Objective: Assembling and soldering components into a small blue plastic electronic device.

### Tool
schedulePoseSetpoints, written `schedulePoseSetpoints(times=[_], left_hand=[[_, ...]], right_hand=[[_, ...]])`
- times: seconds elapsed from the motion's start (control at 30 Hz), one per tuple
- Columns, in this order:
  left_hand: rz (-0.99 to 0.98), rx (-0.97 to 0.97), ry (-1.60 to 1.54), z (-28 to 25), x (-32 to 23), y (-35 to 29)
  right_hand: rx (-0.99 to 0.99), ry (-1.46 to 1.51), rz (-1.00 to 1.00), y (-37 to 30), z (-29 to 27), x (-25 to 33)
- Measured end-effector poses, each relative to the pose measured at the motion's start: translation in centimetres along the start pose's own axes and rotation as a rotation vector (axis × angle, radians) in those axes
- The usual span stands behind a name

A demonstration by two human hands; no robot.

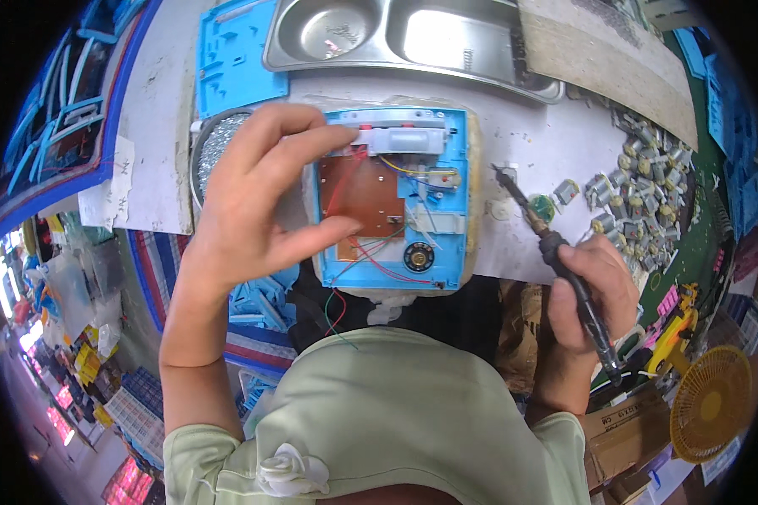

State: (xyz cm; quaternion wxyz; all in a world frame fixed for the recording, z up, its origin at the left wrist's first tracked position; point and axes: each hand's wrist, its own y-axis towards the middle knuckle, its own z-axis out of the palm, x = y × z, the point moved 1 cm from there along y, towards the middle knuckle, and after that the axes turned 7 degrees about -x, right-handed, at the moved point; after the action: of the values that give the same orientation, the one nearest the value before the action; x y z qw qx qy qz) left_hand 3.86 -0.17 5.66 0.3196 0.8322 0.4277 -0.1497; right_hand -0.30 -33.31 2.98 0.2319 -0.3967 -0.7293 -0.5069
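My left hand (253,181) reaches over the left side of a blue plastic housing (456,252), thumb and fingers apart. A fingertip is at or just above the white plastic part (408,140) along the top; whether it touches cannot be made out. Inside the housing are a brown circuit board (370,198), a small round speaker (419,257) and thin red, yellow and dark wires. Red and green wires (335,316) hang over the near edge. To the right, my right hand (598,290) grips a black soldering iron (579,295), its tip pointing up and left, apart from the housing.
A steel two-compartment tray (446,71) stands at the back, beside a blue plastic cover (236,63). Many small metal motors (640,185) are heaped at the right. A coil of solder wire (219,147) lies left of the housing. A yellow fan (712,404) is at lower right.
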Motion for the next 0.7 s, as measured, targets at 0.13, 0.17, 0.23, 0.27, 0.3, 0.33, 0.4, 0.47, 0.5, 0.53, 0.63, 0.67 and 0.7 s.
schedulePoseSetpoints(times=[0.13,0.17,0.23,0.27,0.3,0.33,0.4,0.47,0.5,0.53,0.63,0.67,0.7], left_hand=[[-0.011,-0.024,-0.025,1.1,1.3,-2.4],[0.064,-0.067,-0.003,1.9,1.5,-2.4],[0.144,-0.126,0.008,3.0,0.9,-1.7],[0.17,-0.128,0.006,3.1,1.0,-1.6],[0.197,-0.129,0.002,3.2,1.2,-1.3],[0.225,-0.131,-0.002,3.4,1.4,-1.1],[0.312,-0.094,0.01,3.6,1.3,-0.9],[0.376,-0.055,0.009,4.1,1.2,-0.6],[0.395,-0.036,0.001,4.6,1.1,-0.5],[0.415,-0.016,-0.006,5.0,1.0,-0.5],[0.421,0.067,0.026,4.8,0.7,0.2],[0.426,0.088,0.041,4.8,0.7,0.4],[0.431,0.109,0.058,4.9,0.6,0.5]], right_hand=[[-0.019,0.003,0.005,0.4,0.9,-0.3],[-0.001,0.005,-0.008,0.8,1.3,-0.1],[0.022,0.001,-0.024,1.3,1.7,0.2],[0.033,-0.002,-0.032,1.5,1.8,0.4],[0.031,0.003,-0.036,1.6,1.8,0.4],[0.024,-0.008,-0.037,1.6,1.7,0.5],[0.007,-0.025,-0.036,1.5,1.4,0.7],[0.014,-0.031,-0.039,1.6,1.5,0.9],[0.018,-0.032,-0.04,1.6,1.6,0.9],[0.02,-0.029,-0.04,1.6,1.7,1.0],[0.019,-0.027,-0.039,1.6,1.7,1.0],[0.018,-0.03,-0.037,1.6,1.7,1.1],[0.016,-0.031,-0.036,1.6,1.6,1.1]])
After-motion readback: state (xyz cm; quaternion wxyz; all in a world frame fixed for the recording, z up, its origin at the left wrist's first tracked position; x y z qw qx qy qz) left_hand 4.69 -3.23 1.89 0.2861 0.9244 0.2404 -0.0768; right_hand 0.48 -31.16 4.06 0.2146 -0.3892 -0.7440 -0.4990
